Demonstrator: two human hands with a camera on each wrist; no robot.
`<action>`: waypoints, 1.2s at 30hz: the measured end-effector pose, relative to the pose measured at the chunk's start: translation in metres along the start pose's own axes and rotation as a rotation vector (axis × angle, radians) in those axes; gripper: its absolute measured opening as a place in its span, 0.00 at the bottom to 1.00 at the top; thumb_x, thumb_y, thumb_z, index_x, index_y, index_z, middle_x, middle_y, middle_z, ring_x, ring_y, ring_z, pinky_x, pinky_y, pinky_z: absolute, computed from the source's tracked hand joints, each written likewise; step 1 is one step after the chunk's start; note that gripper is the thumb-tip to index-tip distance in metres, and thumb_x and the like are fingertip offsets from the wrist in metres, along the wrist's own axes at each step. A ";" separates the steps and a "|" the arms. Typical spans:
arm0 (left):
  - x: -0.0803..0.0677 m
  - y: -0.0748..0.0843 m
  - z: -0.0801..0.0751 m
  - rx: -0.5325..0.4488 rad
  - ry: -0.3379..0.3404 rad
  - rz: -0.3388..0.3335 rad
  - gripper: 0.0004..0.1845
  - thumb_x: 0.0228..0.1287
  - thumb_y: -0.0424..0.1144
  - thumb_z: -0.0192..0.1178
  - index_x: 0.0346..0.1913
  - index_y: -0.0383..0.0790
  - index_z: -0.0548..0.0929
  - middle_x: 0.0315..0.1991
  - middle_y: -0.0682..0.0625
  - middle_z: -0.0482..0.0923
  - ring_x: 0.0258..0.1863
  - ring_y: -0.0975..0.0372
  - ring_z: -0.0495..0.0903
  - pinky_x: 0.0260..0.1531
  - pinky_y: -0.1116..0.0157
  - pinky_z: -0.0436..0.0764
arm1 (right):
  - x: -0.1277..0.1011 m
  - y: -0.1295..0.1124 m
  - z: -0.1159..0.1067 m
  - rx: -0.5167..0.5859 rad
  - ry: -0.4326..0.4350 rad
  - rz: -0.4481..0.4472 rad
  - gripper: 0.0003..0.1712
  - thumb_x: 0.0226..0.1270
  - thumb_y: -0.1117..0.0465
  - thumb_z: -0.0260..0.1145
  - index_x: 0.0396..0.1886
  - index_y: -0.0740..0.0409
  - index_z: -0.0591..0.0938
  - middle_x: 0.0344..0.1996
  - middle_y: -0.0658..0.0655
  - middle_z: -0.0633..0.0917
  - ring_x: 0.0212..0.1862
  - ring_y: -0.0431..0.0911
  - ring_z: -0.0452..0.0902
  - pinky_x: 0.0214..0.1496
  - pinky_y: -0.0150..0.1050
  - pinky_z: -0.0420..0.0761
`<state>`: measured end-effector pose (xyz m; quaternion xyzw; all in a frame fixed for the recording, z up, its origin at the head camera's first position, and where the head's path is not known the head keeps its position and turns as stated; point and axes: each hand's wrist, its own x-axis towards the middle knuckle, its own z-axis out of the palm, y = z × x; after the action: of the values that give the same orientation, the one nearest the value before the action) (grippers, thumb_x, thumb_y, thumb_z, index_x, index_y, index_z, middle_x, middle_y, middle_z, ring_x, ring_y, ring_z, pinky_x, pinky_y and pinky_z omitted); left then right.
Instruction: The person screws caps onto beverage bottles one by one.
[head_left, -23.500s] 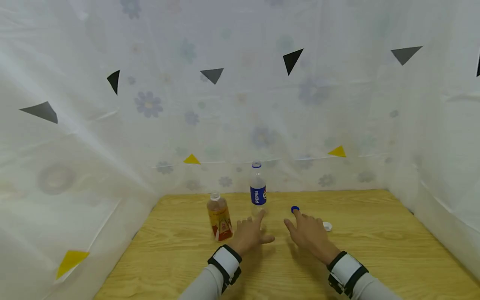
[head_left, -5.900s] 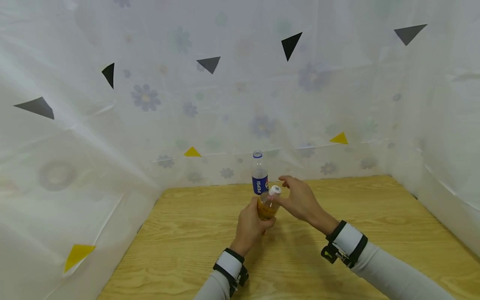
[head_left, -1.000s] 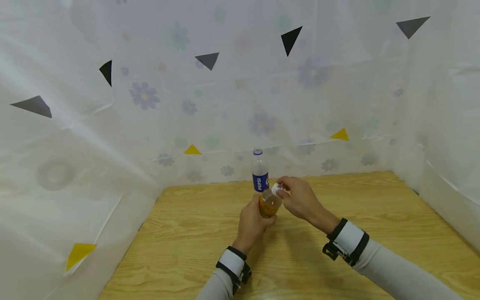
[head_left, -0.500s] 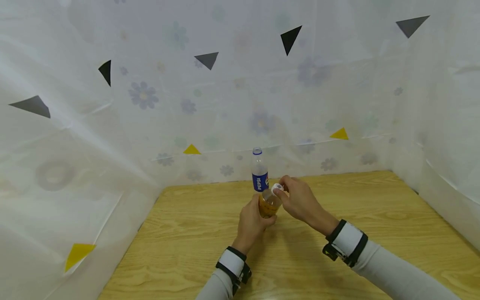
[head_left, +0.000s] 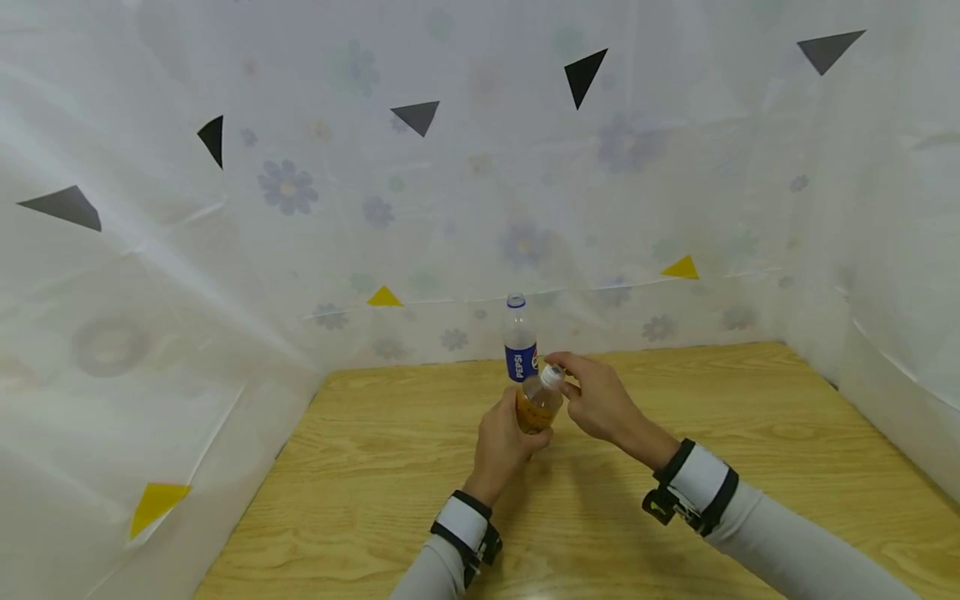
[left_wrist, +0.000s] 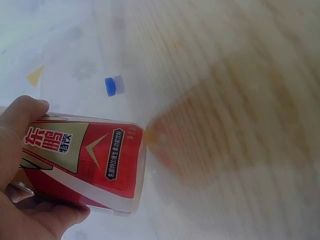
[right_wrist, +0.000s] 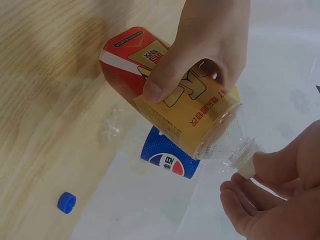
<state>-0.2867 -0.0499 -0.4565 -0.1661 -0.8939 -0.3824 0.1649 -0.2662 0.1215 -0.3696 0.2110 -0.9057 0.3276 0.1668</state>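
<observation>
My left hand (head_left: 502, 446) grips a yellow and red drink bottle (right_wrist: 195, 112) around its body and holds it tilted, neck toward the right hand. A white bottle cap (head_left: 552, 375) sits at the mouth of that bottle. With thumb and fingers, my right hand (head_left: 603, 404) pinches the cap; the right wrist view shows the thumb on one side and a finger on the other. Behind the drink bottle stands a clear Pepsi bottle (head_left: 520, 360), upright, with no cap on its mouth. Its lower part is hidden in the head view.
A blue bottle cap (right_wrist: 66, 202) lies on the wooden table (head_left: 360, 500), hidden from the head view. White sheeting (head_left: 450, 208) with flower prints and dark and yellow triangles encloses the back and sides.
Long before, the drink bottle stood uncapped at left and the white cap lay at right; both are now held together. Over the last second my right fingers shift around the cap.
</observation>
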 end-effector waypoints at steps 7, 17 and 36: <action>0.001 0.000 0.001 0.010 -0.004 0.009 0.34 0.52 0.41 0.79 0.60 0.38 0.75 0.51 0.45 0.86 0.48 0.56 0.87 0.47 0.59 0.86 | 0.000 0.000 0.001 -0.007 0.008 0.007 0.23 0.69 0.75 0.60 0.63 0.64 0.79 0.53 0.66 0.86 0.53 0.60 0.84 0.51 0.55 0.85; 0.000 0.000 0.000 0.024 -0.001 0.005 0.34 0.51 0.42 0.79 0.59 0.38 0.75 0.50 0.45 0.86 0.47 0.56 0.87 0.47 0.60 0.86 | 0.001 0.004 0.006 -0.024 0.029 -0.018 0.21 0.69 0.75 0.60 0.61 0.66 0.81 0.53 0.66 0.86 0.51 0.60 0.84 0.50 0.54 0.85; -0.002 0.000 0.000 -0.002 -0.009 -0.011 0.34 0.51 0.42 0.80 0.59 0.40 0.75 0.51 0.46 0.85 0.49 0.57 0.87 0.49 0.59 0.86 | -0.001 0.002 0.010 -0.029 0.068 0.004 0.16 0.67 0.76 0.61 0.53 0.67 0.81 0.42 0.64 0.84 0.42 0.54 0.81 0.43 0.50 0.85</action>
<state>-0.2849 -0.0497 -0.4571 -0.1630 -0.8951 -0.3836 0.1583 -0.2680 0.1166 -0.3786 0.1955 -0.9046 0.3218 0.1996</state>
